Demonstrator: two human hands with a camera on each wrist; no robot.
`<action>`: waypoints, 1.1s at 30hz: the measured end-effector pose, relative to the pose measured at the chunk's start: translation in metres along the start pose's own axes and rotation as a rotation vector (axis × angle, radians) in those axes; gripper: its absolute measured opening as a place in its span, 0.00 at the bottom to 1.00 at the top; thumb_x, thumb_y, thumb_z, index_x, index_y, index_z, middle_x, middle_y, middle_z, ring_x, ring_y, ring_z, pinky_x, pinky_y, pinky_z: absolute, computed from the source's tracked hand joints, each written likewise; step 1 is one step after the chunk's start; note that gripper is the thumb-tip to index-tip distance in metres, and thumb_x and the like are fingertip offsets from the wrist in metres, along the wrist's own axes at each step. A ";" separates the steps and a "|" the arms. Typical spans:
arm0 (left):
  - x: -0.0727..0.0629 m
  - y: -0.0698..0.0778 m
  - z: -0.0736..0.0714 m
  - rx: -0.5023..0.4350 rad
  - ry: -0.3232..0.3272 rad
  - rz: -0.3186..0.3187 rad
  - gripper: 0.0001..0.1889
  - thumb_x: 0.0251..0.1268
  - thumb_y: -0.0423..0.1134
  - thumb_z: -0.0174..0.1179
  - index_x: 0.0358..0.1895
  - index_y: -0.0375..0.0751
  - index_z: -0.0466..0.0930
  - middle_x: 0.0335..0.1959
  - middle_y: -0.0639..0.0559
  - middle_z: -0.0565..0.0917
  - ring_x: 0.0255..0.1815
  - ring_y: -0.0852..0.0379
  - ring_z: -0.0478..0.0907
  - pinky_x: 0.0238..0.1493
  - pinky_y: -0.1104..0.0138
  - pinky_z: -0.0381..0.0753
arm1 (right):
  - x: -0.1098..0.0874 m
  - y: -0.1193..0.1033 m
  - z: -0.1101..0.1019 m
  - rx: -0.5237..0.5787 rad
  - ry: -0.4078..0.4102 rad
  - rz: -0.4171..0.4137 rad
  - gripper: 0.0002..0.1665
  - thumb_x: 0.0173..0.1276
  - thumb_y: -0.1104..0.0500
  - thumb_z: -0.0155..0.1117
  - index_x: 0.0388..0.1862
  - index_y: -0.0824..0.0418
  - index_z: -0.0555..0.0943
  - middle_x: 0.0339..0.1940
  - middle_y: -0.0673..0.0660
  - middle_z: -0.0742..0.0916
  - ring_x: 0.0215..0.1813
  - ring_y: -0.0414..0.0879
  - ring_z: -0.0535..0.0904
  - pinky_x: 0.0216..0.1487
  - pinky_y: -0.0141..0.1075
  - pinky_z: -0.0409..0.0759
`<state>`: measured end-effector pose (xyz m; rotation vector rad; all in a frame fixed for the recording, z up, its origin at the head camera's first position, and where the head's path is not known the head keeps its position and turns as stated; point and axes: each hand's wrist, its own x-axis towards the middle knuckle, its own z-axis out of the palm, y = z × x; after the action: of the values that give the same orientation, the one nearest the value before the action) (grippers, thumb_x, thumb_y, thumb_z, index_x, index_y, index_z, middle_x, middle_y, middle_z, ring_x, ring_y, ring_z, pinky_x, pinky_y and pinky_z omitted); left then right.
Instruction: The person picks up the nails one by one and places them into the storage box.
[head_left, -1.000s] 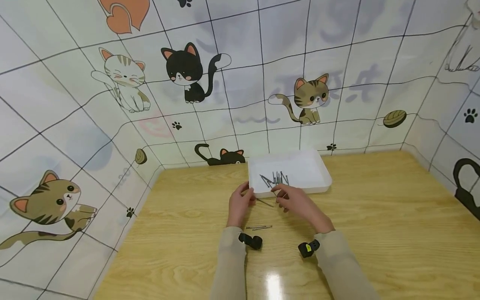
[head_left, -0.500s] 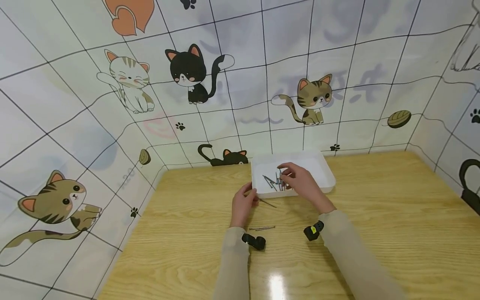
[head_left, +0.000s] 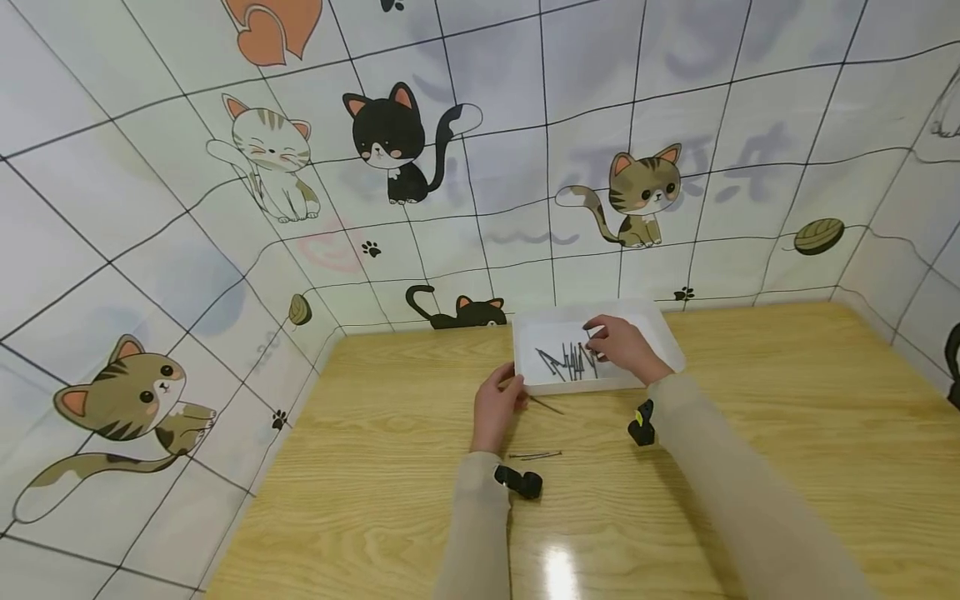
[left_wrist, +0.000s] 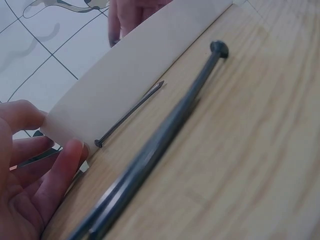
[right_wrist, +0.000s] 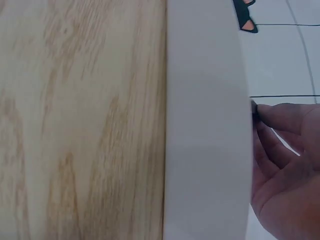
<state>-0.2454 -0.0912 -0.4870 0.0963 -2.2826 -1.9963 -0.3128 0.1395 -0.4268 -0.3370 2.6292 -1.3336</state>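
At the near-left corner of a white tray point(head_left: 555, 327), my left hand point(head_left: 497, 408) grips the wall between thumb and fingers. Inside the tray lie several dark nails point(head_left: 573, 362) in a loose row. Over the right end of that row, my right hand point(head_left: 624, 343) pinches a nail. In the right wrist view only its dark end point(right_wrist: 255, 112) shows at the fingertips; the tray's wall hides the rest. One nail point(left_wrist: 129, 113) lies on the table along the tray's near side. Closer to me are two more nails point(head_left: 536, 456), side by side.
The wooden table point(head_left: 375, 467) ends at a wall point(head_left: 517, 167) with a cat print, which also runs along the left and right sides. Both wrists wear small black cameras point(head_left: 520, 482).
My right hand has carried a nail from the tray's near edge into the tray, then further right along the row. The left hand keeps its hold on the corner. The head view has shifted slightly.
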 end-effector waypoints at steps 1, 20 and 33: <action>0.000 0.000 0.001 0.002 0.000 -0.002 0.20 0.63 0.40 0.53 0.59 0.44 0.71 0.49 0.49 0.77 0.29 0.53 0.79 0.28 0.65 0.81 | 0.002 0.002 0.000 -0.011 0.003 0.015 0.22 0.67 0.64 0.50 0.60 0.66 0.67 0.44 0.66 0.79 0.40 0.55 0.79 0.39 0.44 0.79; 0.001 -0.002 0.002 -0.002 0.010 -0.002 0.21 0.62 0.41 0.54 0.59 0.44 0.71 0.49 0.49 0.77 0.29 0.54 0.79 0.28 0.66 0.81 | 0.018 0.021 0.007 -0.073 0.030 0.156 0.21 0.63 0.64 0.53 0.55 0.69 0.70 0.39 0.64 0.81 0.29 0.47 0.80 0.31 0.37 0.78; 0.001 -0.002 0.001 0.014 0.013 -0.021 0.22 0.61 0.44 0.54 0.59 0.45 0.71 0.50 0.51 0.77 0.30 0.54 0.79 0.29 0.66 0.81 | 0.016 0.013 0.016 -0.125 0.027 0.118 0.21 0.64 0.64 0.53 0.56 0.70 0.70 0.36 0.63 0.82 0.28 0.46 0.79 0.32 0.40 0.77</action>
<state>-0.2467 -0.0902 -0.4894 0.1341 -2.2967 -1.9842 -0.3258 0.1301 -0.4480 -0.1779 2.7139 -1.1489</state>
